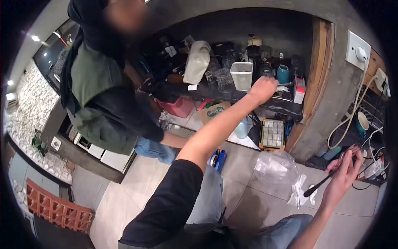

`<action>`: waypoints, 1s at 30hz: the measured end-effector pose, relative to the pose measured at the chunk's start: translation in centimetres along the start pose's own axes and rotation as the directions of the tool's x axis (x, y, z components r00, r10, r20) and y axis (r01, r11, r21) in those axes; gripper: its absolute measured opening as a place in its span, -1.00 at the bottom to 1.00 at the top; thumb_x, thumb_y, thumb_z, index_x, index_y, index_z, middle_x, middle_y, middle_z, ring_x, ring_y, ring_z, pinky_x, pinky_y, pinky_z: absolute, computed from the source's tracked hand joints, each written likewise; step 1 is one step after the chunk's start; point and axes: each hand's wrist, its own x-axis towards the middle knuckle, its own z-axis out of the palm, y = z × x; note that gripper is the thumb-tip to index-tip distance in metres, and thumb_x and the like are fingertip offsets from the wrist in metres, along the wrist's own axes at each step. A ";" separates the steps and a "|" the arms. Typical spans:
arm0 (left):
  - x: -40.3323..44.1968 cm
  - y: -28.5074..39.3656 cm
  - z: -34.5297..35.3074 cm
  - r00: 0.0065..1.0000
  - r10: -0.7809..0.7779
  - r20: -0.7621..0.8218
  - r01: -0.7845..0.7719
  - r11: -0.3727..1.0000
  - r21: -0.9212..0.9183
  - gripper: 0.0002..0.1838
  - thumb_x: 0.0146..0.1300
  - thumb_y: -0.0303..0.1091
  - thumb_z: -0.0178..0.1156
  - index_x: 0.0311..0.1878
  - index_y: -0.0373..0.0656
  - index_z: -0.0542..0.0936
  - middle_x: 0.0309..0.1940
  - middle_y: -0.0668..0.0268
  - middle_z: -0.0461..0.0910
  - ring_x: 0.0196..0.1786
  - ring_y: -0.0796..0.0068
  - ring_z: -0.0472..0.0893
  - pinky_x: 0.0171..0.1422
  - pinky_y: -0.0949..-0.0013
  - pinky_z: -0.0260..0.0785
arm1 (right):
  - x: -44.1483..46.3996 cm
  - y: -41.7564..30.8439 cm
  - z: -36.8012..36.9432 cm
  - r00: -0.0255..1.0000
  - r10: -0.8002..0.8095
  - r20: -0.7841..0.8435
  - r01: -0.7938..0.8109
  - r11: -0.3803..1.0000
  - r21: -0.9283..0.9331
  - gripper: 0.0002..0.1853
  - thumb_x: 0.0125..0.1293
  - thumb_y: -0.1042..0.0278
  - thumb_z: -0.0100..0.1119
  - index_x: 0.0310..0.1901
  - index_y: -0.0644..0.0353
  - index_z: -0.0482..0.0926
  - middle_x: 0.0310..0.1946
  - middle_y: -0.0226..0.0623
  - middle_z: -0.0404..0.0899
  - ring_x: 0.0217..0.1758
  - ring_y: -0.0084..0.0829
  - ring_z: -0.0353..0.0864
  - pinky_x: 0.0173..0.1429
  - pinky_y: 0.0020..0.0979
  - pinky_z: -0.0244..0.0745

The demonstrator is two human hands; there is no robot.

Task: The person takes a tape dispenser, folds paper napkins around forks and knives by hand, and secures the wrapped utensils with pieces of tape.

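Observation:
My left hand [263, 90] reaches onto the dark shelf with its fingers curled down. It is beside a white perforated basket [241, 76] and close to a small white item [282, 89]; whether anything is in the fingers is hidden. Right of it are a teal cup [283, 74] and a red-and-white box [299, 90]. Lower right, my right hand [343, 171] is closed around a dark, slim-handled utensil [316, 188], its rounded end pointing down-left. Something pinkish [332, 165] shows by those fingers, too unclear to name.
A co-worker in a green vest [97, 74] bends toward the shelf on the left. Glasses [224, 79] crowd the shelf. Below are a compartment case [272, 133], a red bin [177, 107], a blue tape dispenser [217, 159] and a clear plastic bag [276, 167]. Cables [352, 112] hang right.

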 end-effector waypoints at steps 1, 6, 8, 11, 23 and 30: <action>0.4 0.1 -1.3 0.999 -0.040 -0.037 0.038 0.998 -0.048 -0.87 0.14 -0.35 0.15 -0.29 -0.18 0.57 -0.31 0.15 0.63 -0.21 0.18 0.67 -0.07 0.19 0.50 | 0.0 -0.3 0.2 1.000 0.010 0.010 -0.010 1.000 -0.012 -0.74 0.53 0.28 0.01 0.11 0.22 0.39 -0.34 -0.38 0.46 -0.60 -0.67 0.30 -0.54 -0.63 0.22; 1.0 2.0 -8.1 0.938 -0.289 -0.189 0.147 0.829 -0.539 -0.82 0.15 -0.39 0.22 -0.31 -0.33 0.51 -0.37 -0.03 0.60 -0.28 -0.10 0.62 -0.18 0.03 0.46 | 0.0 -1.0 -0.9 0.968 0.251 -0.005 -0.249 0.963 0.107 -0.70 0.50 0.27 0.07 0.17 0.17 0.44 -0.30 -0.49 0.45 -0.50 -0.78 0.23 -0.45 -0.67 0.10; 0.3 3.0 -10.7 0.905 -0.330 -0.269 0.091 0.767 -0.635 -0.83 0.10 -0.46 0.27 -0.29 -0.35 0.52 -0.40 0.04 0.60 -0.34 0.06 0.63 -0.23 0.14 0.45 | 0.4 -0.9 -0.9 0.953 0.292 -0.080 -0.281 0.951 0.127 -0.69 0.49 0.27 0.08 0.18 0.15 0.45 -0.30 -0.50 0.45 -0.47 -0.78 0.23 -0.41 -0.67 0.10; -1.9 5.1 -14.9 0.847 -0.424 -0.321 0.066 0.684 -0.727 -0.86 0.18 -0.49 0.29 -0.28 -0.34 0.54 -0.44 0.22 0.60 -0.39 0.42 0.62 -0.32 0.33 0.45 | 0.8 0.8 -1.8 0.891 0.431 0.140 -0.453 0.842 0.294 -0.66 0.48 0.24 0.10 0.20 0.13 0.45 -0.36 -0.52 0.41 -0.41 -0.79 0.24 -0.35 -0.66 0.14; -10.6 15.5 -22.4 0.674 -0.572 0.467 -0.018 -0.646 -0.763 -0.83 0.45 -0.29 0.13 -0.09 -0.19 0.47 -0.17 0.15 0.68 -0.07 0.41 0.67 -0.02 0.38 0.47 | -2.6 -0.5 5.1 0.710 0.536 0.457 -0.702 0.586 0.404 -0.56 0.53 0.12 0.00 0.35 0.05 0.37 -0.63 -0.68 0.00 -0.67 -0.80 -0.08 -0.61 -0.63 -0.17; -15.1 18.0 -20.2 0.727 -0.349 0.592 0.058 -0.827 -0.559 -0.63 0.48 -0.11 0.03 0.05 -0.26 0.45 0.06 -0.03 0.57 0.02 0.11 0.65 0.12 0.12 0.47 | -4.2 -0.7 5.3 0.788 0.477 0.389 -0.616 0.609 0.500 -0.77 0.47 0.22 0.14 -0.05 0.20 0.56 -0.64 -0.67 0.18 -0.66 -0.78 0.03 -0.59 -0.57 -0.12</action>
